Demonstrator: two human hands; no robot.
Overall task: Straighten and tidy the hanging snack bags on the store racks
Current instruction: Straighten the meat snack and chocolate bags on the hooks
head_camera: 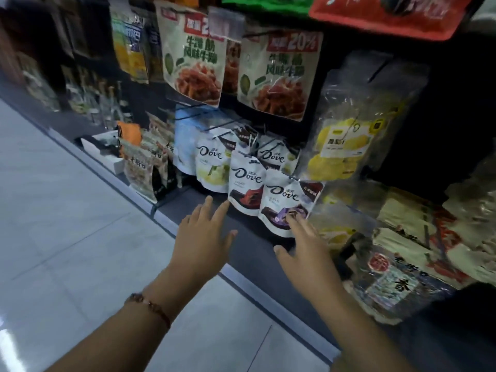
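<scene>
Several white Dove bags hang on hooks low on a dark store rack. The nearest one, a Dove bag with purple print (288, 204), hangs beside a Dove bag with red print (245, 187). My right hand (306, 248) is spread, its fingertips touching the bottom of the purple bag. My left hand (204, 237) is open, with fingertips just below the lower left corner of the red bag. Behind hang a green-print Dove bag (210, 165) and another Dove bag (276, 155). Neither hand holds anything.
Above hang two beef snack bags (279, 73) and a clear bag of yellow dried fruit (346, 146). Clear bags with red labels (394, 277) fill the lower right. More packets stand at the left (145, 167). Light floor tiles (67, 224) lie to the left of the shelf base.
</scene>
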